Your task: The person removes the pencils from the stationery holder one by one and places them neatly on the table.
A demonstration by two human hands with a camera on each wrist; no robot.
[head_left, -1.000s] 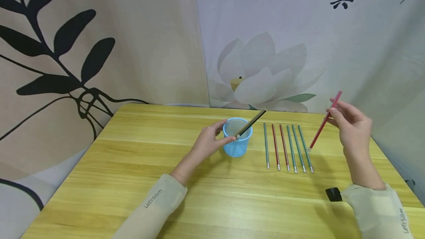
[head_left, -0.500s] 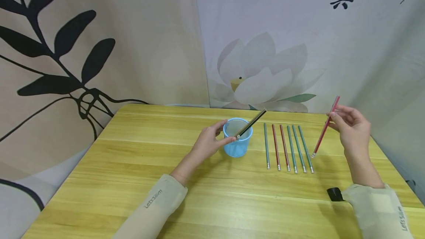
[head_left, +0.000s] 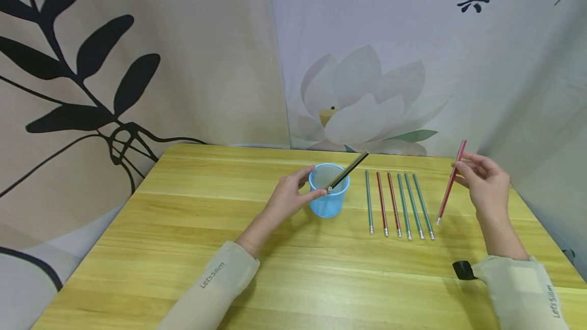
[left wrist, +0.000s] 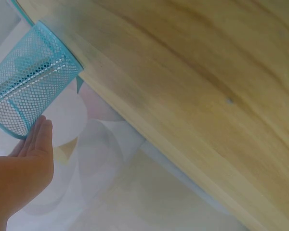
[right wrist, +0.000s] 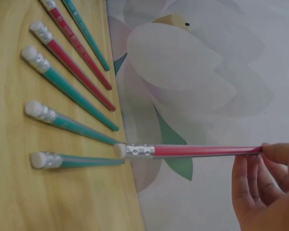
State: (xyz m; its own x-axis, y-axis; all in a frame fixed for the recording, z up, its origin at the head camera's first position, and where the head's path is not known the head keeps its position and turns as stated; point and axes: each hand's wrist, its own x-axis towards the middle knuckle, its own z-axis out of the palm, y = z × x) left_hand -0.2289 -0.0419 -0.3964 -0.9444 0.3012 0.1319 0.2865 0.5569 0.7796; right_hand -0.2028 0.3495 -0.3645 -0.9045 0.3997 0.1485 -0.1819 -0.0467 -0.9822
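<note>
My left hand grips the light blue mesh pencil cup, thumb at the near rim, fingers round its far left side. Dark pencils lean in the cup, and in the left wrist view they show through the mesh. Between thumb and fingertips, my right hand pinches a red pencil, its eraser end slanting down toward the table. In the right wrist view the held pencil's white eraser overlaps the tip of a green pencil in the row.
Between the cup and my right hand, a row of green pencils and two red pencils lies on the wooden table, erasers toward me. A printed curtain hangs behind the table. Something small and black sticks out by my right cuff.
My right hand has come down slightly, bringing the red pencil lower; its eraser end has shifted right, away from the row, and it stands steeper. The left hand and cup have stayed put.
</note>
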